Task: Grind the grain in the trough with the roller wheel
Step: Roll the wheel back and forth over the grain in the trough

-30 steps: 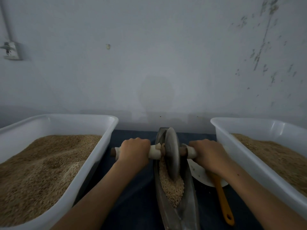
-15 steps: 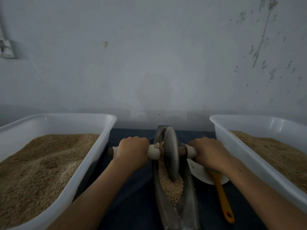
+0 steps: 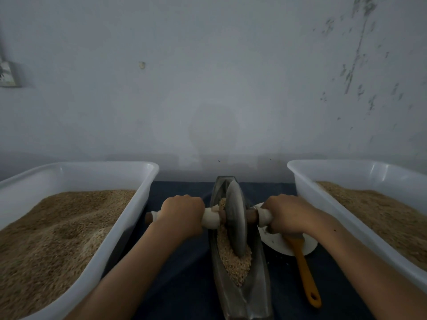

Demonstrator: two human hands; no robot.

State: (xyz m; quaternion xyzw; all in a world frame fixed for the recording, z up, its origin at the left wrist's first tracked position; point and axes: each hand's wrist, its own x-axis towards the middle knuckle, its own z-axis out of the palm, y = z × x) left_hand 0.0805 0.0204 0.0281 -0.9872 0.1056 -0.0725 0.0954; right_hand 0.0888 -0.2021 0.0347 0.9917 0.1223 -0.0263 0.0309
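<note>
While both the left hand and right hand grip the axle, the roller wheel has barely shifted in the lower-centre trough, its grain largely whole

Your roller wheel looks like dull grey metal, smooth on its faces, with a matt sheen. Its axle reads as brown wood, and the grips you hold are wrapped in something off-white and matt, perhaps cloth or tape; you cannot tell which. The trough under it is dark metal, worn and slightly glossy along its walls. The grain in it is tan, coarse and dry. Both tubs beside you are white plastic, smooth and faintly shiny. The tabletop seems covered in dark blue matt cloth. The brush handle is smooth orange plastic, lying over a white plate. The wall is matt, scuffed paint.
</note>
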